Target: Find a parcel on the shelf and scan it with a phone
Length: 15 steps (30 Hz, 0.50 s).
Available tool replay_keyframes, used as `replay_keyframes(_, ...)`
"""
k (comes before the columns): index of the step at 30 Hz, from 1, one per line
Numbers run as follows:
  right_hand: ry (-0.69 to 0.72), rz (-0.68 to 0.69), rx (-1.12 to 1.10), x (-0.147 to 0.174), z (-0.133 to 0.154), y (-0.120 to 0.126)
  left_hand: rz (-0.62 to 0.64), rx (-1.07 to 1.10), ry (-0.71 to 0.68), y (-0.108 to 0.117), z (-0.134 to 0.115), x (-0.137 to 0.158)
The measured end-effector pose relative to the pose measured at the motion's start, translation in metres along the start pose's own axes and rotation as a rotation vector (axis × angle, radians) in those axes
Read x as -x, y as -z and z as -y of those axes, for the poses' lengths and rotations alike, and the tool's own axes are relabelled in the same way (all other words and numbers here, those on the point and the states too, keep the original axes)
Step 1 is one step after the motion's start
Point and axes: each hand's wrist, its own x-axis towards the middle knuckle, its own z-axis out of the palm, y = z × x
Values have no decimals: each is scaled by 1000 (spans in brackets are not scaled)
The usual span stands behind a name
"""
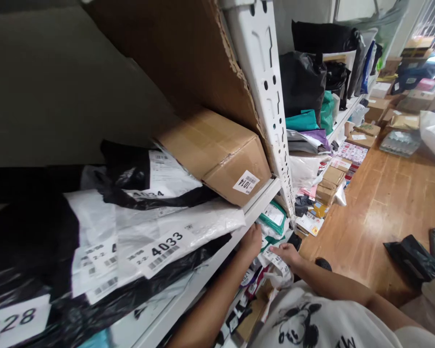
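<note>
My left hand [253,240] reaches under the edge of the upper shelf with its fingers curled; what they hold, if anything, is hidden. Beside it lies a green parcel [274,215] with a white label, partly wrapped in clear plastic. My right hand [289,253] pinches the upper end of a strip of white number labels [277,262], which hangs down against my shirt. Below both hands, several labelled parcels [247,277] stand packed on the lower shelf.
On the upper shelf, a cardboard box [235,166] marked 1014 stands near a white parcel [188,232] marked 4033 and black bags. A perforated white post [266,87] rises beside it. More parcels [304,82] fill the shelving beyond; black bags [408,261] lie on the wooden floor [369,208].
</note>
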Motion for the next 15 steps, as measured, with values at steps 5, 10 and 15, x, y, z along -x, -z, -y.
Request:
replay_keyframes(5, 12, 112, -16, 14, 18, 36, 146, 89, -412, 4, 2, -12)
replay_keyframes(10, 46, 171, -29, 4, 26, 41, 276, 90, -575, 7, 9, -27)
replay_keyframes(15, 38, 166, 40, -19, 19, 25, 344, 75, -497, 7, 5, -39)
